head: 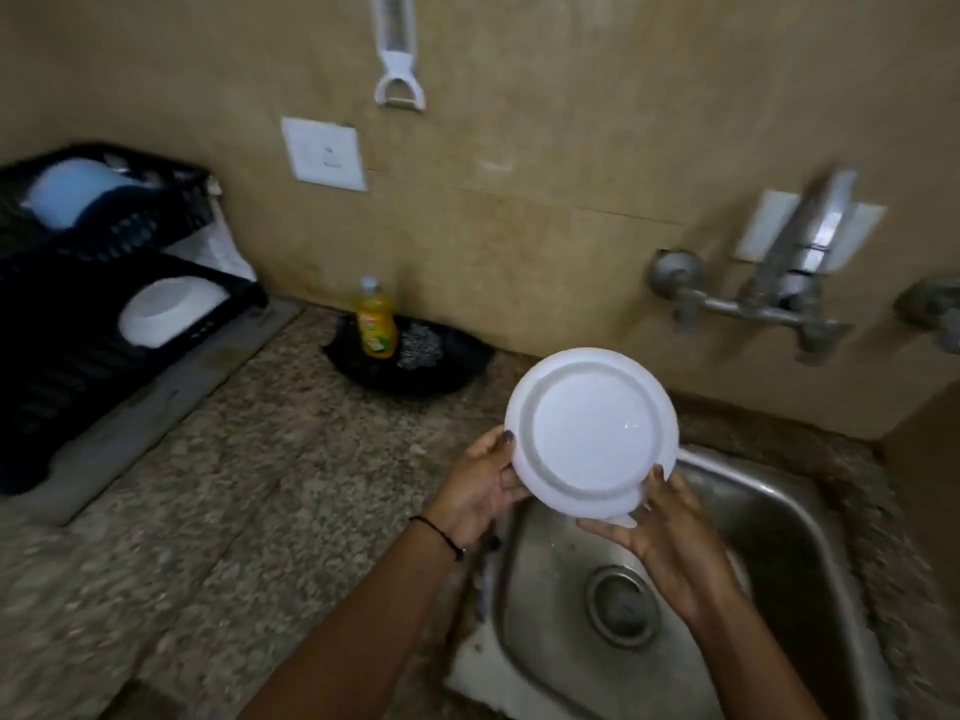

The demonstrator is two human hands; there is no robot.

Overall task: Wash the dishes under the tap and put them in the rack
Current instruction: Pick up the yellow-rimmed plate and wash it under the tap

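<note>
Both hands grip round white plate (pixel 592 431), underside toward camera: left hand (pixel 480 488) pinches left rim, right hand (pixel 657 532) cups lower edge. Plate held tilted above back-left corner of stainless steel sink (pixel 810 517), left of wall-mounted metal tap (pixel 779 283). Speckled granite counter (pixel 249 485). Black slatted dish rack (pixel 67 324) far left holds white bowl (pixel 169 309), possibly plastic. Yellow dish soap bottle (pixel 375 319) stands in black dish.
</note>
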